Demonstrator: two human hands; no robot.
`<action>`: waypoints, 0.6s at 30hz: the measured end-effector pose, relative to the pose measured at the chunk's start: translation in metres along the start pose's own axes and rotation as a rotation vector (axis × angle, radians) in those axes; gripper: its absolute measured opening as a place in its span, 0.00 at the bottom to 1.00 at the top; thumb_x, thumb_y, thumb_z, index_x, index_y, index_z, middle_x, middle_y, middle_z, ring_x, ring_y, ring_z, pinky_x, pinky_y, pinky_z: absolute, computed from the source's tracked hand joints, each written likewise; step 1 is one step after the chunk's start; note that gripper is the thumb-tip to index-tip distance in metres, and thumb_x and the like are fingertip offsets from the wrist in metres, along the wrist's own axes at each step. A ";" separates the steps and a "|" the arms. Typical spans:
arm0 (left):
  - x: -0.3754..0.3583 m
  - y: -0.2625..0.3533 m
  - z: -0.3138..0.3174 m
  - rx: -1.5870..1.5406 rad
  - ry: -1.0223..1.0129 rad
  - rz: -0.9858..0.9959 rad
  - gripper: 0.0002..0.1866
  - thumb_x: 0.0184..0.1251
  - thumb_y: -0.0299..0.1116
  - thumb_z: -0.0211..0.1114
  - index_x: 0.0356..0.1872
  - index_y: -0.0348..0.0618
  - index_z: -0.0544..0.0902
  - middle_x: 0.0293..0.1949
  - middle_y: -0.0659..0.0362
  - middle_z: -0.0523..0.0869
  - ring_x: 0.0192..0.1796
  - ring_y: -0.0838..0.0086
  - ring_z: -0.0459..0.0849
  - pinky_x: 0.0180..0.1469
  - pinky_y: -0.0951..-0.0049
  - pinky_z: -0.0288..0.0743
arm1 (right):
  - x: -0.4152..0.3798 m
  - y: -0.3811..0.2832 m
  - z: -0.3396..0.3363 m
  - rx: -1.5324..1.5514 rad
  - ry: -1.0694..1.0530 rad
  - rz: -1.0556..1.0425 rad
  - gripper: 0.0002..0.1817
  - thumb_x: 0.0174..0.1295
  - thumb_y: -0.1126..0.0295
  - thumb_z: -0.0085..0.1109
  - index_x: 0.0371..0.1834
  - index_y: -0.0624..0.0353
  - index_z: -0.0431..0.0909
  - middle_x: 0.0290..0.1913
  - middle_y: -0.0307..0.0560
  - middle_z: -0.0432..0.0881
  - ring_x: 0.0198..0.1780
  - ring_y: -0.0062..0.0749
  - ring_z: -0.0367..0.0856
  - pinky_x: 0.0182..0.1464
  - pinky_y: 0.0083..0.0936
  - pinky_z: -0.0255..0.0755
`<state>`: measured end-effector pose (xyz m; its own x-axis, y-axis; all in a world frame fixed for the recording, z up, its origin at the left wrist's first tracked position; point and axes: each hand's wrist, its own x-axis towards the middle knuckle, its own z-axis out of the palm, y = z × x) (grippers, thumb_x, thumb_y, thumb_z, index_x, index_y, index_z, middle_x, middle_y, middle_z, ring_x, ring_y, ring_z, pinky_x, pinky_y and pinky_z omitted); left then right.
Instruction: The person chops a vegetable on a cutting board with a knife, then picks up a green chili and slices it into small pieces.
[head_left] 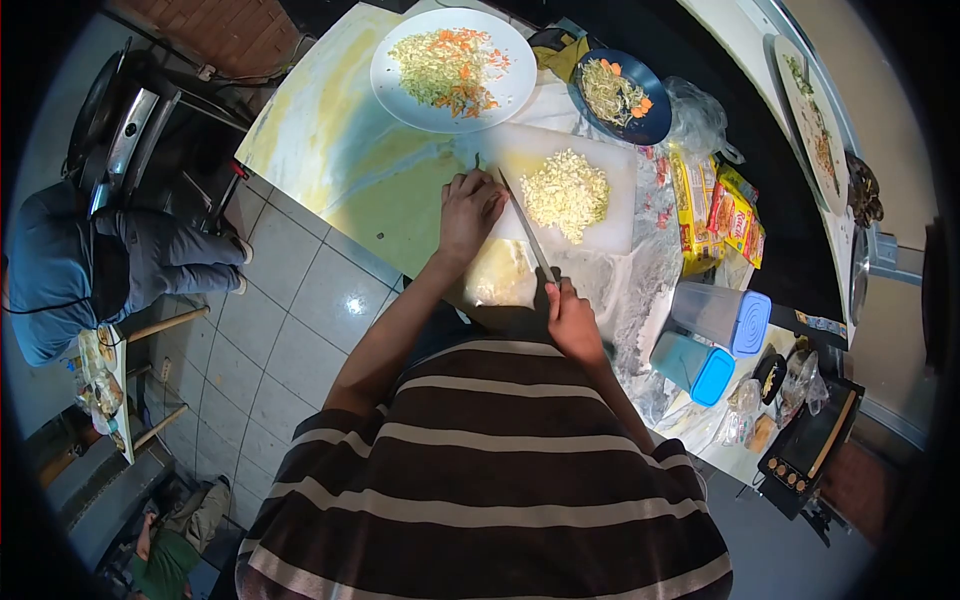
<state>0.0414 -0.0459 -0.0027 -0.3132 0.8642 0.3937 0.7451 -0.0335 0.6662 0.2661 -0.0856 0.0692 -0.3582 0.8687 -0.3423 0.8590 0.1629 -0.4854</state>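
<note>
My right hand (573, 318) grips the handle of a kitchen knife (530, 228), its long blade slanting up and left over the edge of a white cutting board (618, 222). By the blade's tip, my left hand (470, 212) has its fingers curled together around something mostly hidden; a thin dark stem-like end (477, 160) shows past the knuckles and a small reddish bit shows at the fingertips. A heap of finely chopped pale pieces (565, 193) lies on the board, right of the knife.
Beyond my hands sits a white plate (385, 95) of chopped vegetables, beside a dark bowl (655, 122) of sprouts and carrot. Yellow packets (697, 205) and two lidded plastic containers (692, 367) stand on the right. A person (110, 260) is at far left; another (165, 565) is at lower left.
</note>
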 end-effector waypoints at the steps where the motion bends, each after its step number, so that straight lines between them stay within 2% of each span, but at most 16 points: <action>1: 0.001 0.000 0.000 0.001 0.008 -0.009 0.07 0.56 0.33 0.72 0.36 0.50 0.86 0.40 0.64 0.79 0.44 0.65 0.77 0.46 0.61 0.66 | 0.000 -0.003 -0.004 -0.002 -0.019 0.018 0.20 0.76 0.56 0.42 0.46 0.67 0.71 0.29 0.73 0.80 0.36 0.74 0.79 0.39 0.62 0.72; 5: 0.000 -0.001 0.001 0.003 0.007 -0.016 0.07 0.56 0.33 0.72 0.36 0.50 0.85 0.40 0.64 0.79 0.44 0.65 0.77 0.46 0.61 0.66 | 0.000 -0.010 -0.011 0.004 -0.058 0.075 0.20 0.76 0.56 0.41 0.45 0.67 0.71 0.30 0.74 0.80 0.38 0.74 0.79 0.40 0.62 0.71; 15: -0.001 -0.004 0.003 -0.016 0.024 -0.012 0.06 0.57 0.34 0.72 0.35 0.49 0.85 0.41 0.63 0.80 0.44 0.65 0.77 0.46 0.61 0.66 | -0.006 -0.006 -0.011 0.062 -0.070 0.052 0.19 0.76 0.56 0.42 0.42 0.65 0.71 0.29 0.73 0.80 0.37 0.75 0.77 0.39 0.63 0.69; 17: -0.001 -0.004 0.003 -0.013 0.021 -0.013 0.06 0.58 0.35 0.72 0.34 0.49 0.85 0.41 0.63 0.80 0.44 0.65 0.77 0.46 0.61 0.66 | -0.007 -0.003 -0.008 0.070 -0.013 -0.015 0.20 0.77 0.57 0.42 0.41 0.66 0.71 0.23 0.71 0.77 0.33 0.73 0.77 0.33 0.57 0.67; 18: -0.001 -0.003 0.003 -0.014 0.025 -0.011 0.06 0.57 0.35 0.72 0.34 0.49 0.85 0.41 0.63 0.80 0.44 0.65 0.77 0.46 0.61 0.66 | -0.007 -0.003 -0.008 0.069 -0.013 -0.016 0.20 0.77 0.57 0.42 0.41 0.66 0.71 0.23 0.71 0.77 0.33 0.73 0.77 0.33 0.57 0.67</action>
<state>0.0412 -0.0456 -0.0073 -0.3363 0.8515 0.4023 0.7330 -0.0316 0.6795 0.2690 -0.0882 0.0791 -0.3763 0.8602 -0.3443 0.8260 0.1431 -0.5452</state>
